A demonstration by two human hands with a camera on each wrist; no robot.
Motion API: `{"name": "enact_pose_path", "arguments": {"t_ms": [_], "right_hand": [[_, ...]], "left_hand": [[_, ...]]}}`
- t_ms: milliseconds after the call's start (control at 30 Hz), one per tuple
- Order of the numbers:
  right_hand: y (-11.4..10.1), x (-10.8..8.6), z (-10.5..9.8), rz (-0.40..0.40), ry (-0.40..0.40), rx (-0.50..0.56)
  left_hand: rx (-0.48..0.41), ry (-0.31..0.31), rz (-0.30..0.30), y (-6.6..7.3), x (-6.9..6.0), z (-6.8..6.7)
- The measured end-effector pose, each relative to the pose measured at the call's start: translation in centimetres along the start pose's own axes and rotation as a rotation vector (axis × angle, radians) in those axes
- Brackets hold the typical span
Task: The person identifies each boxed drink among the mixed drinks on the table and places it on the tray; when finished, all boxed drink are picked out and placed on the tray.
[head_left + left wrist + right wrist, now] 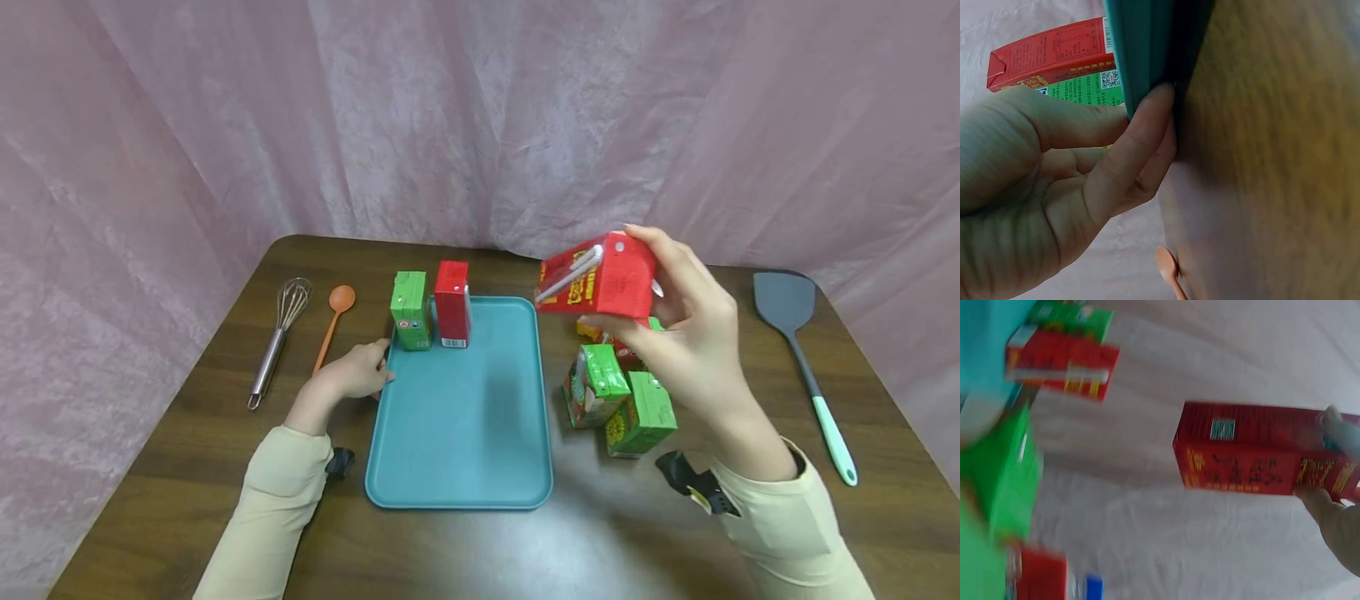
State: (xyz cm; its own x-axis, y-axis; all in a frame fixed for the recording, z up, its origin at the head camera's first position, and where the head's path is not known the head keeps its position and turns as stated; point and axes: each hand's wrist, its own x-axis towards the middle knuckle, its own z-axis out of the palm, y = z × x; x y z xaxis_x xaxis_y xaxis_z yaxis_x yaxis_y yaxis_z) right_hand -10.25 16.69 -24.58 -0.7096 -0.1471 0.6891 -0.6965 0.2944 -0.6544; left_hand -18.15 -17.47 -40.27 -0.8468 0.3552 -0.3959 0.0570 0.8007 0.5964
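My right hand (697, 342) grips a red drink carton (592, 279) with a white straw on its side, in the air to the right of the blue tray (465, 433). In the right wrist view the same carton (1247, 447) lies between thumb and fingers. At the tray's left rim, my left hand (356, 371) pinches the edge, thumb above and fingers below, as the left wrist view shows. Two cartons stand upright side by side at the tray's far left corner: a green carton (412, 321) and a red carton (453, 304).
Right of the tray are a green carton (596, 383), another green carton (645, 417) and more packages partly hidden behind my right hand. A whisk (277, 342) and an orange spoon (335, 317) lie at the left. A grey spatula (795, 333) lies far right. Pink curtain (480, 117) hangs behind.
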Motion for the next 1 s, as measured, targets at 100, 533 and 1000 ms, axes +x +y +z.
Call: {"name": "enact_pose_path", "arguments": {"t_ms": [100,533,1000], "right_hand": [[0.4,0.7,2.0,0.054,0.004,0.093],[7.0,1.5,7.5,0.490,-0.096,0.093],[10.3,0.8,11.1,0.718,-0.108,0.031]], "left_hand": [[-0.005,0.000,-0.011,0.1,-0.1,-0.1],[-0.011,0.002,-0.013,0.2,0.0,0.4],[-0.028,0.005,-0.009,0.5,-0.3,1.0]]}}
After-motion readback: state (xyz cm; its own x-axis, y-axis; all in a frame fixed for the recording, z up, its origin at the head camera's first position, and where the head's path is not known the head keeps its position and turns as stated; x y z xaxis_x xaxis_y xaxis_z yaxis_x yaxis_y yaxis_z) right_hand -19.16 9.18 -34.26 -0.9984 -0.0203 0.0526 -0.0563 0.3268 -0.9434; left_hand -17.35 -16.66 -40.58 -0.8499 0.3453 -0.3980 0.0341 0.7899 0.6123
